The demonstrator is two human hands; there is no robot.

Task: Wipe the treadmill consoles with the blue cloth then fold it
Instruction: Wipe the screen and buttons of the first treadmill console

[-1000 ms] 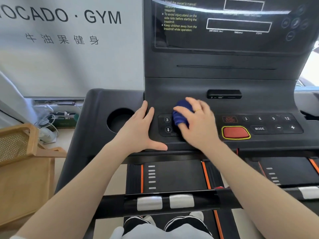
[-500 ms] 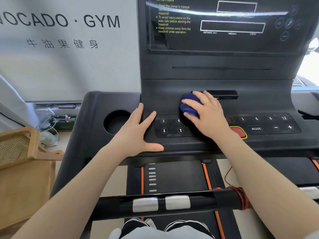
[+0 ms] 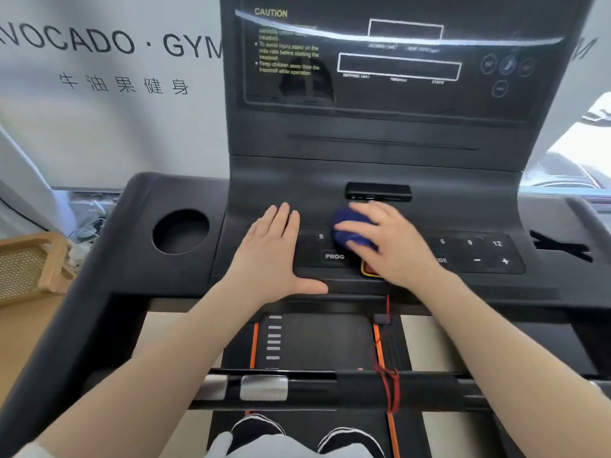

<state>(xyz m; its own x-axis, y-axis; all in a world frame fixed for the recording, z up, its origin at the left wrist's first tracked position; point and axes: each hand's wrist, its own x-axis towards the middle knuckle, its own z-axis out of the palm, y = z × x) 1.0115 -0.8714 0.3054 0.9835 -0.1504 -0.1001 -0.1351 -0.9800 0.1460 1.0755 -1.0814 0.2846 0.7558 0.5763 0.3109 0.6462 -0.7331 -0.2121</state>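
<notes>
The dark grey treadmill console (image 3: pixel 390 166) fills the view, its black display at the top and a button panel (image 3: pixel 476 252) low down. A bunched blue cloth (image 3: pixel 350 231) lies on the middle of the button panel, just below a small black port box (image 3: pixel 378 192). My right hand (image 3: pixel 393 246) grips the cloth from the right and above, covering most of the red stop button (image 3: pixel 368 271). Left of the cloth, my left hand (image 3: pixel 271 256) rests flat on the console's edge, fingers straight and thumb spread.
A round cup holder (image 3: pixel 181 231) sits in the console's left wing. A black handlebar (image 3: pixel 330 388) with silver pads and a red cord crosses below my arms. A wooden rattan piece (image 3: pixel 29 269) stands at the left by a white gym sign.
My right hand has slid the cloth along the button panel, from its left part toward the middle above the stop button. The left hand stays planted; the camera shifted.
</notes>
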